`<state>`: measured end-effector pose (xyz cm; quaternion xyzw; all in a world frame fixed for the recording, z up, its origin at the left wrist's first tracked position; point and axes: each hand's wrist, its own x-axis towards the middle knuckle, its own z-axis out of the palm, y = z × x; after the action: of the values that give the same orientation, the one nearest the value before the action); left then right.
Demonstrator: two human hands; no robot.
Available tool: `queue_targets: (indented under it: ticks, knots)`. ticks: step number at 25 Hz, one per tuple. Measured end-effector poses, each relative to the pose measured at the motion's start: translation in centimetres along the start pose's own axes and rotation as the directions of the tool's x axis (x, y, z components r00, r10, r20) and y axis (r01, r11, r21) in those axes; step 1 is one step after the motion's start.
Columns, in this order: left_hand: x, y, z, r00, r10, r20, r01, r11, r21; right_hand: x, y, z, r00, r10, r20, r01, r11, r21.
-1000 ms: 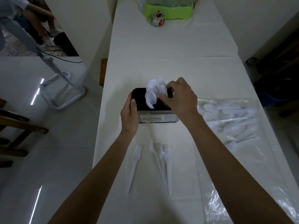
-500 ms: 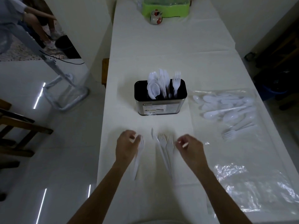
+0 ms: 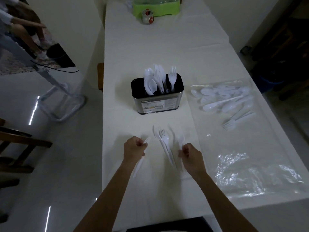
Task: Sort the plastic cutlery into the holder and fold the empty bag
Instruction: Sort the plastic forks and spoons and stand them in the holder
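A black cutlery holder (image 3: pixel 157 102) stands mid-table with white spoons, knives and one fork upright in it. My left hand (image 3: pixel 133 149) is closed around a white plastic fork (image 3: pixel 138 166) near the table's front. My right hand (image 3: pixel 190 155) grips another white fork (image 3: pixel 181 140). Between my hands a few white forks and a knife (image 3: pixel 164 144) lie on the cloth. To the right lies a clear plastic bag (image 3: pixel 242 148) with several spoons and forks (image 3: pixel 222 99) in its far end.
The long table (image 3: pixel 167 52) has a white cloth. A green tub (image 3: pixel 157 7) and a small jar (image 3: pixel 147 17) stand at its far end. A chair and a metal stand are on the floor to the left, and a person stands at the far left.
Both hands left the holder and came down to the forks near the front edge. Each has closed on one fork, and a fork now stands in the holder's right side.
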<state>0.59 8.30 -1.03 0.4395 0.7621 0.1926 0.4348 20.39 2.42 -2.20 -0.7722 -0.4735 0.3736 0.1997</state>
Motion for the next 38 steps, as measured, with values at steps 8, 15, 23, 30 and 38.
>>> queue_targets:
  ticks: [8, 15, 23, 30, 38]
  knots:
    - [-4.7, 2.9, 1.6, 0.944, 0.097, 0.314, 0.028, 0.929, -0.370, -3.9, -1.3, -1.5, 0.972, 0.042, 0.231, -0.169, 0.809, 0.564]
    - [-3.6, 2.9, 4.5, 0.954, 0.248, 0.167, -0.228, 0.965, -0.130, -5.3, -0.8, -2.0, 0.937, 0.020, 0.348, -0.231, 0.784, 0.576]
    - [2.1, 4.2, 4.3, 0.989, 0.128, -0.072, -0.112, 0.973, 0.200, -3.8, 2.3, -4.5, 0.950, 0.084, 0.300, -0.240, 0.812, 0.533]
    - [-2.8, 4.4, 4.3, 1.000, -0.006, 0.025, 0.011, 0.973, -0.232, -1.0, 2.1, -5.9, 0.929, 0.028, 0.368, -0.214, 0.854, 0.474]
    - [-5.5, 4.7, 7.3, 0.988, 0.144, -0.056, -0.154, 0.951, -0.268, -1.7, -0.2, -6.0, 0.808, -0.110, 0.579, -0.300, 0.769, 0.565]
